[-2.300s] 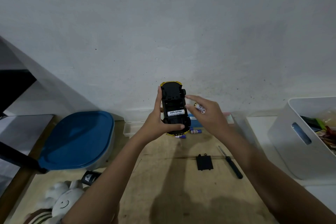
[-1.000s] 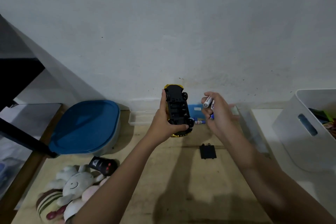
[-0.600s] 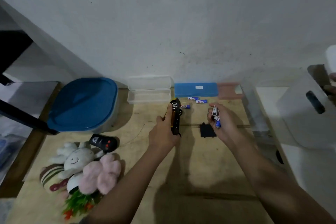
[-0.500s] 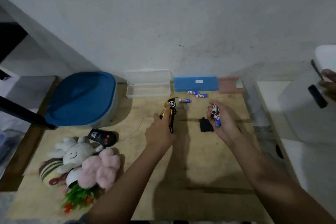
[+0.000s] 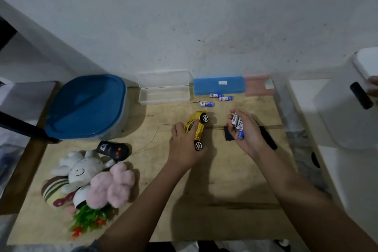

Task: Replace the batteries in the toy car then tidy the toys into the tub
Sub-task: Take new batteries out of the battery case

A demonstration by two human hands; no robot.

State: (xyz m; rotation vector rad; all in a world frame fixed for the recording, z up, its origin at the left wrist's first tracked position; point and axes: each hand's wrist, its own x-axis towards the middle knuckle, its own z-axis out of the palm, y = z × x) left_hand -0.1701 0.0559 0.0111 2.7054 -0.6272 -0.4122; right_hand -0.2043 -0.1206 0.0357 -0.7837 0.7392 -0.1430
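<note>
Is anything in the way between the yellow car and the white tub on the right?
Yes. The right hand, holding batteries, sits between the car and the tub. The black cover and screwdriver lie on the table there too.

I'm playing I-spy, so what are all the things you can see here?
toy car: one, yellow, middle of table
loose batteries: three, white-blue, table beyond car
held batteries: a few, white-blue, in right hand
battery cover: one, black, table, partly hidden by that hand
screwdriver: one, black, table, behind that hand
cases: three, clear (open), blue, pink, along wall
remote control: one, black, left of car
soft toys: pile, white, pink, striped, table's near left
plastic plant: one, green-red, beside soft toys
container: one, blue lid, table's far left
tub: one, white, right of table
left hand: one, holding toy car
right hand: one, gripping held batteries
</note>
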